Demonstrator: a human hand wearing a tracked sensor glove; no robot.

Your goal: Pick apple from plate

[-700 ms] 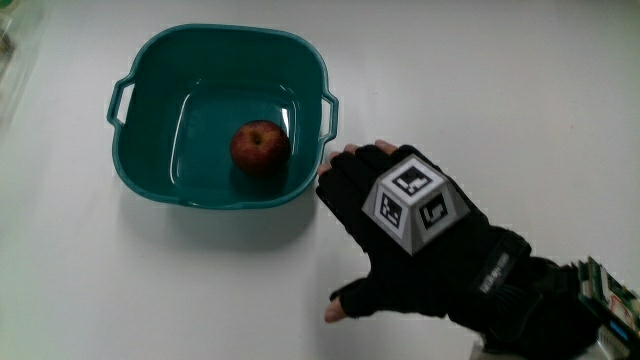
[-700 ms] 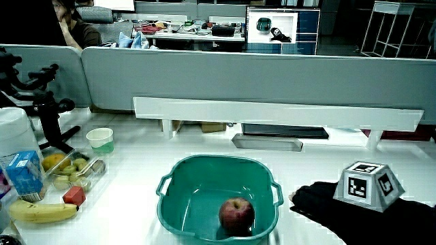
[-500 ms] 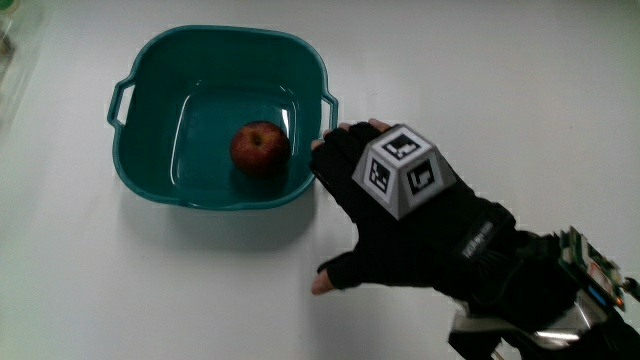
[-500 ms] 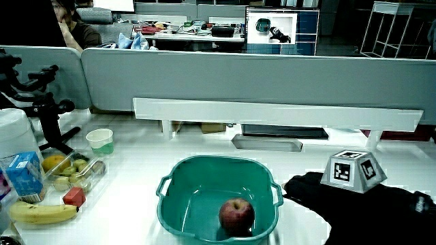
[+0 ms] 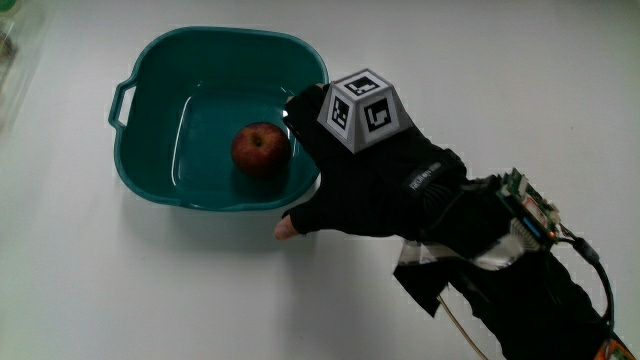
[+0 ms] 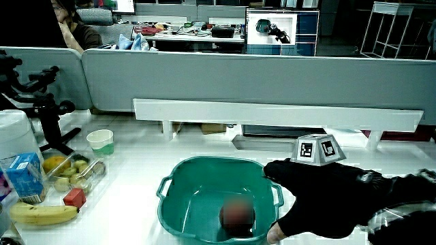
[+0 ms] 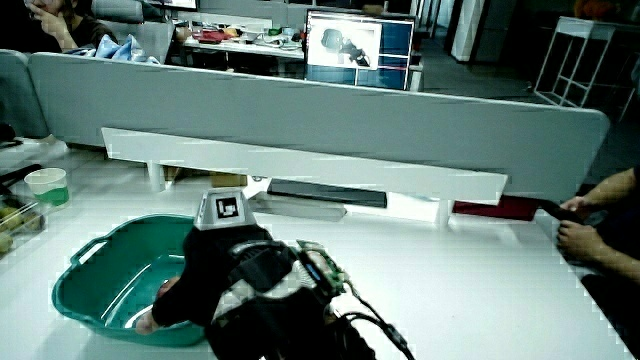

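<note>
Sits in the teal basin point(image 5: 150, 190) rather than on any plate: the apple point(image 5: 261, 148), red, round, resting on the basin floor nearer the wall beside the hand point(image 5: 360, 175) than the handled end. Likely firm and of modest weight, with a smooth, waxy skin that could slip under glove fabric; stiff enough for a steady squeeze, yet prone to bruising if pinched hard or dropped. Best taken from above, across the widest part, fingers on one flank and thumb on the other, with the stem dimple left alone. Holds nothing at present, the hand: fingers loosely extended over the basin rim above the apple's side, thumb spread toward the person, no contact with the fruit visible in the main view. Shows as a blurred reddish shape in a side view point(image 6: 238, 216), with the hand poised above and beside it. Contains only the apple, so no neighbours to nudge; sloped walls and the near rim call for a descent from above rather than a sideways sweep. Elsewhere on the surface point(image 5: 150, 290), in a side view: a small green cup point(image 6: 101, 141), a clear tray of mixed fruit point(image 6: 71, 170), a banana point(image 6: 42, 212) and a blue carton point(image 6: 24, 173), all well apart from the basin.
</note>
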